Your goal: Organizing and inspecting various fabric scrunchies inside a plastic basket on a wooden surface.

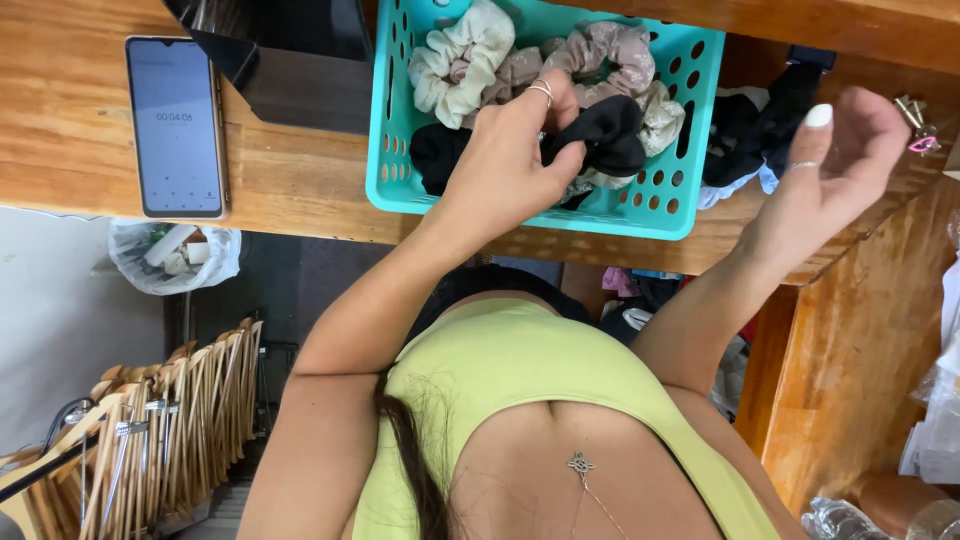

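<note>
A teal plastic basket (520, 200) sits on a wooden table (80, 150) and holds several fabric scrunchies in cream, taupe and black. My left hand (505, 160), with a ring on one finger, reaches into the basket and pinches a black scrunchie (610, 135). A cream scrunchie (460, 60) and a taupe scrunchie (610, 50) lie behind it. My right hand (830, 165) hovers to the right of the basket, fingers spread and holding nothing, close to a pile of dark fabric pieces (755, 130) on the table.
A phone (175, 125) with a lit screen lies at the table's left. A dark box (290, 60) stands next to the basket. A small metal clip (915, 125) lies far right. Below the table are a plastic bag (175, 255) and wooden hangers (150, 430).
</note>
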